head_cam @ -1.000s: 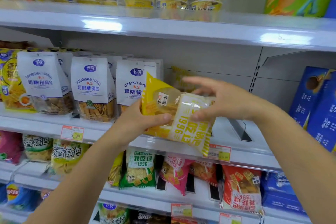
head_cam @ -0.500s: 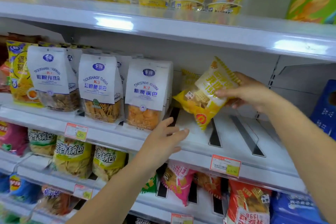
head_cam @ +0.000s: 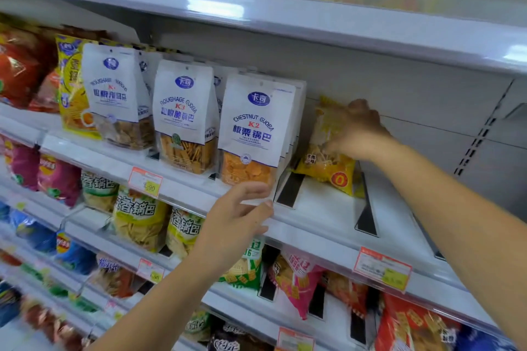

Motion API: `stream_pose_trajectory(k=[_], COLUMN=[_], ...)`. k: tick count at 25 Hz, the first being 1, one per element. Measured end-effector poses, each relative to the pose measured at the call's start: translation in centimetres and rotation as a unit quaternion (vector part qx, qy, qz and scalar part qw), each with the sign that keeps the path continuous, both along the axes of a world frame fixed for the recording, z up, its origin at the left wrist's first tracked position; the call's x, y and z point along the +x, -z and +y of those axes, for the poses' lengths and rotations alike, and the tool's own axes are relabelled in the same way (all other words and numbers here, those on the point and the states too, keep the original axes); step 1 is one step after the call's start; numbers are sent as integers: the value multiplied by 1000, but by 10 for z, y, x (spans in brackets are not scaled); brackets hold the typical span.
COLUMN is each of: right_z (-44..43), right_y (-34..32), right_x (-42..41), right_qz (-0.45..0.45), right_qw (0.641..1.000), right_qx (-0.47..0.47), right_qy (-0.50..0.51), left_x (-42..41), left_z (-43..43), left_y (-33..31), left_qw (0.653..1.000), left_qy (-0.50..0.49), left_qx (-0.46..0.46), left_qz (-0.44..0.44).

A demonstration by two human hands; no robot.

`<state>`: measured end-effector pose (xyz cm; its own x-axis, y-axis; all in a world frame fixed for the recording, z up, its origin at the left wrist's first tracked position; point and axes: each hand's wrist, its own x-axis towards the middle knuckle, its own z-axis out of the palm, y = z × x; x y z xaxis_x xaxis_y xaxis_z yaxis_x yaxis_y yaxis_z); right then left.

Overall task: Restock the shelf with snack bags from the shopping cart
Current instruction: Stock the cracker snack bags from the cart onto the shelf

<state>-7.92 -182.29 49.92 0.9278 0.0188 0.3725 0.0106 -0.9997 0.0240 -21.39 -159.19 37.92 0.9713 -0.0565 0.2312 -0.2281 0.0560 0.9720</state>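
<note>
shelf (head_cam: 328, 216) is only partly restocked, its right half bare between black dividers (head_cam: 366, 216). white pouches (head_cam: 251, 128) stand in rows just left, crowding the open lane. yellow snack bag (head_cam: 330, 171) leans at the back of that lane, gripped by the right hand (head_cam: 359, 131), not yet let go. left hand (head_cam: 236, 216) hovers at the front lip, fingers loosely spread, holding nothing. cart is out of view, so i cannot tell how many bags remain.
</note>
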Motion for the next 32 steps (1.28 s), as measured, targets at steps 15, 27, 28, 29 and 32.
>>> stream_pose_trajectory(k=[15,27,28,29,32], right_z=[128,252,263,275,296], right_y=[192,618,630,640,664], right_x=[-192,-189,-188,-186,-183], right_qz=[-184,577,566,548,513], right_qw=[870,729,724,727,745], right_qx=[354,356,374,386,377], right_qy=[-290,92,123,150,199], left_x=[-26,-95,-95,-95,-102], left_z=[146,218,218,218,214], left_y=[167,408,417,427,454], left_qw=[964,858,854,851,847], left_qy=[27,1,0,-2,-5], left_qx=[90,157,160,161,162], left_qz=[249,488,494,500,506])
